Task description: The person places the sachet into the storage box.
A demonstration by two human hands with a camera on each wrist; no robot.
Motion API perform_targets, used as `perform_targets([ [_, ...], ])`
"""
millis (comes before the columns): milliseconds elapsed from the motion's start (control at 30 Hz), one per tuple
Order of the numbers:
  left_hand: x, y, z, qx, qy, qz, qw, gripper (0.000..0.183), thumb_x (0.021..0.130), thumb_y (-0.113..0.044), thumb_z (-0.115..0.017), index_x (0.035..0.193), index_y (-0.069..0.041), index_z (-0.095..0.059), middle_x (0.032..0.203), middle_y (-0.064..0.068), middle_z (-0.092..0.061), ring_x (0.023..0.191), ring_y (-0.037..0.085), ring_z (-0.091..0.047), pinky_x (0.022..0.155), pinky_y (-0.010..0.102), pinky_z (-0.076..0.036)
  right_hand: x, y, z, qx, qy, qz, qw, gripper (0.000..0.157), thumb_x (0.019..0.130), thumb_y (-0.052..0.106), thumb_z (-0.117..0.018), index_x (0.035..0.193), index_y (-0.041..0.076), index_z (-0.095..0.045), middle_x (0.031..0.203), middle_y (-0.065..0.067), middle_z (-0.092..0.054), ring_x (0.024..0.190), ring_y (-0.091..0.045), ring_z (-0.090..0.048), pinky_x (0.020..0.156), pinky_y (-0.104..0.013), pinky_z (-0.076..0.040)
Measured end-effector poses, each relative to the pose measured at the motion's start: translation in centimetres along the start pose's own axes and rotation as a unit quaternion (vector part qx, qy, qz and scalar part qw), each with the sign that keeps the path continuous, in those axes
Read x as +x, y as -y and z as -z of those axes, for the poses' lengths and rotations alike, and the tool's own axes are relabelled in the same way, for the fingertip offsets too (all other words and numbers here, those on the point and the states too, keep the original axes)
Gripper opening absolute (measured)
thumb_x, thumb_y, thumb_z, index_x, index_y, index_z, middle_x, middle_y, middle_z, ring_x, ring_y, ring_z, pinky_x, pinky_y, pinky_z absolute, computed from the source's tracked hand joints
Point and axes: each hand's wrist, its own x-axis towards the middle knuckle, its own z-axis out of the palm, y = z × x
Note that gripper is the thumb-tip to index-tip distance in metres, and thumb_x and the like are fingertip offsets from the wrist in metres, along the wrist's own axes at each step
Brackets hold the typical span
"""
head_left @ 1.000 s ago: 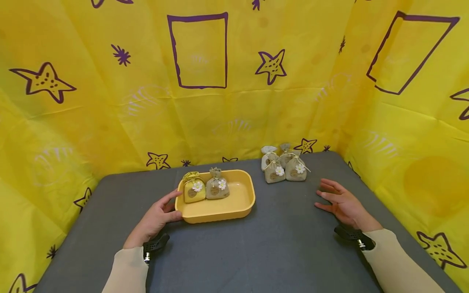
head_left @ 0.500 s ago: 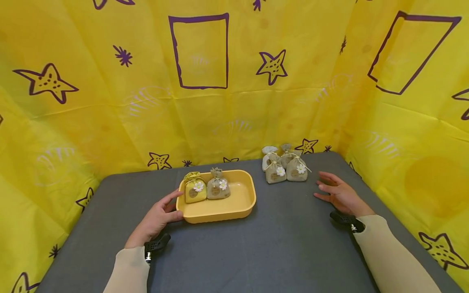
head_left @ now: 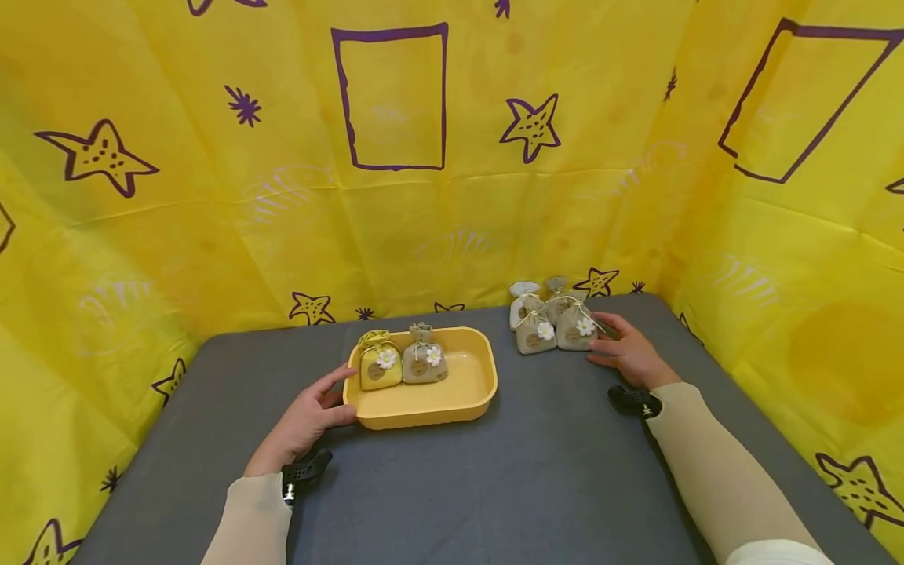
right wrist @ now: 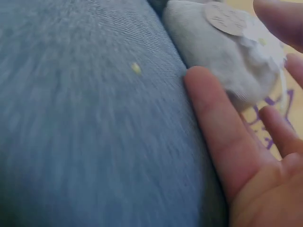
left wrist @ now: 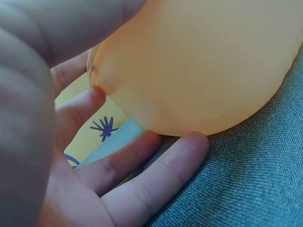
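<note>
My left hand [head_left: 304,420] holds the left end of a yellow plastic tray [head_left: 424,417], the thumb at its front corner. In the left wrist view, fingertips [left wrist: 191,144] touch the tray's curved lower edge. Inside the tray, a yellow drawstring sachet [head_left: 374,374] and a grey-beige sachet [head_left: 418,370] stand side by side, each with a white flower. My right hand [head_left: 628,353] is spread beside the right front sachet [head_left: 572,337] of a group at the back. One finger [right wrist: 208,94] lies close to that sachet [right wrist: 203,47] in the right wrist view; contact is hard to tell.
In the same group stand another front sachet [head_left: 530,340], a whitish one [head_left: 517,315] and a partly hidden back one [head_left: 555,292]. A grey cloth [head_left: 452,486] covers the table. Yellow patterned curtains [head_left: 395,227] hang behind and at both sides.
My right hand has moved leftward and slightly forward, from apart to right beside the front sachet. The left hand stays at the tray. The whole head view has shifted slightly.
</note>
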Motion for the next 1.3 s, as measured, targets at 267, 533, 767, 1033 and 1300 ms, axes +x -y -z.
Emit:
perform_targets([
  [267, 0.1, 0.1, 0.0, -0.003, 0.003, -0.004, 1.0, 0.067, 0.093, -0.005, -0.071, 0.152, -0.007, -0.038, 0.164, 0.016, -0.01, 0.133, 0.045, -0.041, 0.089, 0.031, -0.053, 1.3, -0.2, -0.9, -0.081, -0.02, -0.005, 0.997, 0.058, 0.092, 0.005, -0.072, 0.143, 0.004, -0.045, 0.145, -0.024, -0.035, 0.099, -0.018, -0.062, 0.083, -0.037, -0.056],
  [533, 0.1, -0.2, 0.1, 0.001, 0.005, -0.011, 0.9999, 0.067, 0.094, -0.005, -0.07, 0.152, -0.006, -0.037, 0.164, 0.017, -0.01, 0.132, 0.046, -0.043, 0.089, 0.029, -0.052, 1.4, -0.2, -1.4, -0.097, -0.032, 0.008, 0.995, 0.043, 0.09, -0.001, -0.072, 0.126, -0.003, -0.048, 0.115, -0.018, -0.05, 0.087, -0.018, -0.066, 0.075, -0.036, -0.058],
  [767, 0.2, 0.1, 0.1, -0.001, 0.003, -0.01, 0.9999, 0.067, 0.093, -0.005, -0.07, 0.151, -0.006, -0.038, 0.164, 0.016, -0.011, 0.133, 0.046, -0.041, 0.089, 0.03, -0.052, 1.2, 0.1, -1.6, -0.161, -0.032, 0.01, 0.986, 0.05, 0.093, 0.006, -0.07, 0.137, 0.0, -0.047, 0.142, -0.025, -0.038, 0.091, -0.021, -0.064, 0.074, -0.038, -0.058],
  [1033, 0.1, 0.0, 0.2, -0.005, 0.006, -0.011, 0.9999, 0.068, 0.093, -0.005, -0.071, 0.151, -0.007, -0.038, 0.163, 0.017, -0.013, 0.132, 0.046, -0.043, 0.089, 0.031, -0.052, 0.4, 0.6, -2.2, -0.221, -0.032, -0.009, 0.975, 0.052, 0.09, 0.019, -0.077, 0.134, 0.004, -0.052, 0.137, -0.024, -0.046, 0.087, -0.032, -0.064, 0.072, -0.042, -0.059],
  [1300, 0.1, 0.2, 0.1, -0.011, 0.006, -0.009, 0.9999, 0.067, 0.093, -0.004, -0.07, 0.152, -0.007, -0.037, 0.163, 0.016, -0.015, 0.13, 0.045, -0.045, 0.089, 0.031, -0.052, -1.8, 0.5, -2.6, -0.183, -0.035, -0.009, 0.982, 0.049, 0.089, 0.009, -0.076, 0.13, -0.003, -0.052, 0.127, -0.024, -0.048, 0.087, -0.027, -0.063, 0.071, -0.043, -0.059],
])
